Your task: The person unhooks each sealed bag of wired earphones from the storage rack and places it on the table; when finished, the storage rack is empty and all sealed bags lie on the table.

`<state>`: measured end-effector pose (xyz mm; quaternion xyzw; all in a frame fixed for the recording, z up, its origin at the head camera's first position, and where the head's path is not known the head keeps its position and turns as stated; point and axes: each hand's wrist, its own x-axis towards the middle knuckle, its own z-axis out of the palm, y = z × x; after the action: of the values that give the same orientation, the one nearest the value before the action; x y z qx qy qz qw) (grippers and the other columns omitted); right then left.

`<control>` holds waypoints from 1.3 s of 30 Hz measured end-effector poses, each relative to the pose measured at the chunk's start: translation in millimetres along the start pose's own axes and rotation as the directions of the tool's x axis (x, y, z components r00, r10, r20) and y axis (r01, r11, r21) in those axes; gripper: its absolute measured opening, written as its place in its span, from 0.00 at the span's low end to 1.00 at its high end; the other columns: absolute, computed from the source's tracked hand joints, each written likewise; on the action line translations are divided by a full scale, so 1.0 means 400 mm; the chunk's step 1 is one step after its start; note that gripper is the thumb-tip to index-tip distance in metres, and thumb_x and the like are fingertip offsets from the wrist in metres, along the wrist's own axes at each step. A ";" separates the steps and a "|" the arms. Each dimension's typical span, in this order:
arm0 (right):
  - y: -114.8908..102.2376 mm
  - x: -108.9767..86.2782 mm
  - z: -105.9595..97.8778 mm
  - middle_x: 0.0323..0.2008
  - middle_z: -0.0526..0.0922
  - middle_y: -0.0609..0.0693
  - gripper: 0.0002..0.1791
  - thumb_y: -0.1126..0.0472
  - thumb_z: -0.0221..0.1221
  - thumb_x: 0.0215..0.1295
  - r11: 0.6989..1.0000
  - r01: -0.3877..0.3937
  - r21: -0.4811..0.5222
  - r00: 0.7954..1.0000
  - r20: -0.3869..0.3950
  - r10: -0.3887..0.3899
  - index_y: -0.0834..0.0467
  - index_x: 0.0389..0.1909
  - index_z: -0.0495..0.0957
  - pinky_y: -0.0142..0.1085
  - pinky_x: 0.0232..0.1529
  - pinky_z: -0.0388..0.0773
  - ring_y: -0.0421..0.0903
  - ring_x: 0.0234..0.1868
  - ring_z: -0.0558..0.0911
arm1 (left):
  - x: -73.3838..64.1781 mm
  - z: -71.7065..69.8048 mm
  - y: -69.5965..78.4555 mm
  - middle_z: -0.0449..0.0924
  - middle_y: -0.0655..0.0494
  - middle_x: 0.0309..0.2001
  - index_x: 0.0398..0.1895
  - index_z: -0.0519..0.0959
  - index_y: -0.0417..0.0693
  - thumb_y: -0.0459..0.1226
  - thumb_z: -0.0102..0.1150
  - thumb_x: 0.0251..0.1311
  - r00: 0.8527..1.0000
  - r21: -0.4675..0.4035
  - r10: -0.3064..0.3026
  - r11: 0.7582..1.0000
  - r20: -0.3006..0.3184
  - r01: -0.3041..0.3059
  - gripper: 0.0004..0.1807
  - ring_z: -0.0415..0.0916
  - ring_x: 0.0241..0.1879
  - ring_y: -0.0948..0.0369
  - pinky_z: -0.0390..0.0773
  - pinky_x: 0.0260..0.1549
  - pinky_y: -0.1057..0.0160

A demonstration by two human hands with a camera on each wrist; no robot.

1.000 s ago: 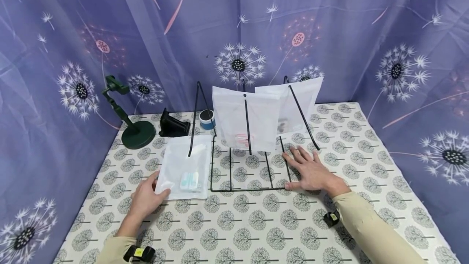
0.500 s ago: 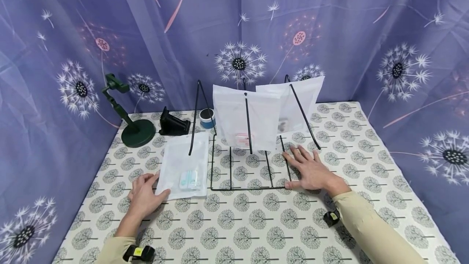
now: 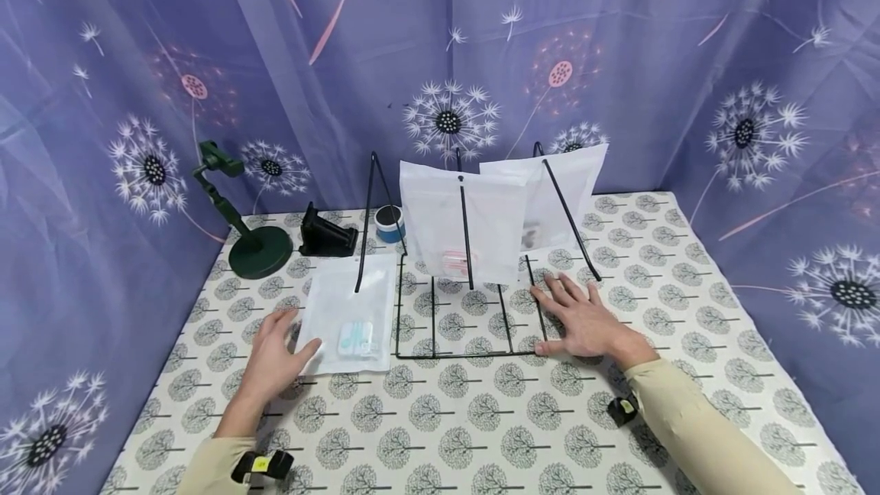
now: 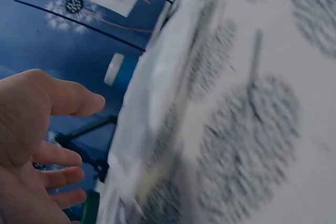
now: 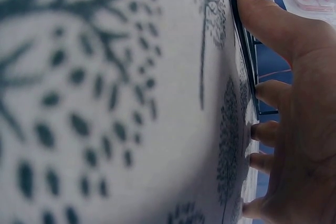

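Observation:
A white pouch [image 3: 330,304] with a small light-blue item [image 3: 356,340] showing near its bottom lies left of a black wire rack [image 3: 467,356]. My left hand [image 3: 273,361] hovers at the pouch's lower left edge, fingers loosely bent and thumb apart from them. In the left wrist view a gap shows between that hand [image 4: 31,135] and the pouch [image 4: 152,98]. My right hand [image 3: 580,319] rests palm down with fingers spread, thumb and index finger touching the rack's right side. Two more white pouches hang on the rack: a front one [image 3: 433,212] with a pink item and one [image 3: 584,182] behind it.
Behind the flat pouch stand a green stand [image 3: 260,252] with a round base, a black holder [image 3: 326,234] and a blue-and-white jar [image 3: 389,224]. The rack's left prong [image 3: 361,250] juts out above the flat pouch. Purple curtains [image 3: 330,59] enclose the table.
My left hand has come off the pouch's edge and lifted slightly, its fingers now closer together. The flat pouch has shifted only a little. My right hand stays put.

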<state>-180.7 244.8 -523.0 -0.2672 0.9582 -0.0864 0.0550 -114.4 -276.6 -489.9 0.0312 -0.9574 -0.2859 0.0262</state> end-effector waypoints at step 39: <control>-0.006 0.000 -0.003 0.76 0.46 0.63 0.59 0.22 0.55 0.50 1.000 -0.002 0.015 1.000 -0.003 0.002 0.52 0.77 0.51 0.75 0.66 0.39 0.68 0.75 0.45 | 0.072 0.020 0.280 0.63 0.37 0.67 0.67 0.63 0.30 0.23 0.66 0.52 0.927 -0.578 0.329 0.727 -0.179 -0.370 0.37 0.60 0.68 0.44 0.62 0.70 0.47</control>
<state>-179.8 243.1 -521.5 -0.2655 0.9579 -0.0939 0.0557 -148.7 -181.0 -434.2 -0.1503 -0.8033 -0.5639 0.1187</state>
